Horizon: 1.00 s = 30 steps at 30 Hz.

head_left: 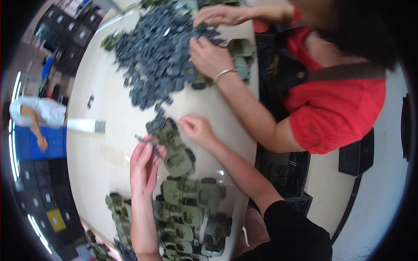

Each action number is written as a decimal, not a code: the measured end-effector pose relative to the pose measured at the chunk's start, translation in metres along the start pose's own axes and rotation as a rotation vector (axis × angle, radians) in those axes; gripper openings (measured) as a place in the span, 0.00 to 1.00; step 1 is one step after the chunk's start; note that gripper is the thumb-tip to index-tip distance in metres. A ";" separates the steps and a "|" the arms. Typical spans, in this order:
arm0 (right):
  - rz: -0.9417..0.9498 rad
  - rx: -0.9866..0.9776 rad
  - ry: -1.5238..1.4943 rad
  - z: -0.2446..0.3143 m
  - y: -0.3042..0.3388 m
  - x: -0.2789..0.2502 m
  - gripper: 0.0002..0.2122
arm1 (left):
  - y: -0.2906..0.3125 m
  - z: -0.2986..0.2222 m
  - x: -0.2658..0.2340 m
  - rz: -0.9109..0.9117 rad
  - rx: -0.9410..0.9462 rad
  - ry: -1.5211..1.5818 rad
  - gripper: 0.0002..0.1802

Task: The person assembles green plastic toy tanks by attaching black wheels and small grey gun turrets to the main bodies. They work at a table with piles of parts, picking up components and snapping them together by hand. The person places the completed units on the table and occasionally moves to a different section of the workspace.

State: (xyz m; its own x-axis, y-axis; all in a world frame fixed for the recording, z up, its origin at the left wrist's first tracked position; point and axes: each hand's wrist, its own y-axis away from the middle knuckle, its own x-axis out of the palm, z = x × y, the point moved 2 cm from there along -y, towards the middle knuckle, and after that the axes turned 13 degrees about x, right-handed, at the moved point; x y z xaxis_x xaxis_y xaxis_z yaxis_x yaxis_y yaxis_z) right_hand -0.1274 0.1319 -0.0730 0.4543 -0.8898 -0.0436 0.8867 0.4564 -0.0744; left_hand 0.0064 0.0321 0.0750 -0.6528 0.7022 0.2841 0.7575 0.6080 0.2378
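My left hand (147,164) pinches a small dark grey plastic part (153,147) between thumb and fingers, just left of a green toy vehicle (178,158). That vehicle has dark wheels and lies on the table, with a few dark grey pieces (153,126) at its far end. My right hand (197,129) hovers just right of the vehicle, fingers pressed together; whatever they hold, if anything, is too small to make out. Below my hands stand several more green toy vehicles (191,193) in close rows.
A large heap of dark grey plastic parts (152,52) covers the far table (89,161). At the right a co-worker in a red shirt (335,104) has both hands (211,58) at the heap. Another person (41,113) stands left, by a blue bin (43,145).
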 end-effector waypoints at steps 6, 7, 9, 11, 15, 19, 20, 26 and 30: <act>-0.052 0.050 0.011 0.007 -0.003 -0.004 0.05 | -0.028 0.003 0.010 0.069 0.091 -0.107 0.20; -0.036 0.057 0.021 0.013 -0.004 -0.004 0.05 | -0.028 0.003 0.007 0.058 0.105 -0.093 0.20; -0.015 0.061 0.044 0.015 -0.003 0.002 0.05 | -0.025 0.002 -0.001 0.046 0.120 -0.064 0.20; -0.008 0.052 0.068 0.013 -0.004 0.003 0.05 | -0.026 0.002 -0.006 0.049 0.125 -0.036 0.20; -0.021 0.038 0.067 0.010 -0.003 -0.004 0.05 | -0.026 0.007 -0.006 0.039 0.133 -0.090 0.21; 0.006 0.089 0.071 0.009 -0.001 -0.004 0.06 | -0.024 0.008 -0.008 -0.002 0.109 -0.111 0.21; 0.020 0.095 0.077 0.009 -0.002 -0.006 0.05 | -0.024 0.008 -0.006 0.015 0.104 -0.099 0.20; -0.012 0.037 0.113 0.009 -0.005 -0.009 0.06 | -0.028 0.016 -0.006 0.050 0.089 -0.070 0.19; -0.001 0.046 0.116 0.007 -0.003 -0.005 0.06 | -0.031 0.015 -0.009 0.045 0.102 -0.075 0.17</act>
State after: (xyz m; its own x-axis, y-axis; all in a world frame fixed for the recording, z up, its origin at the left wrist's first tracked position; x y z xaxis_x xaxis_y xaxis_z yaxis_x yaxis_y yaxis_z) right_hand -0.1323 0.1352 -0.0654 0.4423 -0.8826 -0.1591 0.8916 0.4520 -0.0288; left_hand -0.0113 0.0131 0.0510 -0.6193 0.7532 0.2218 0.7842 0.6069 0.1291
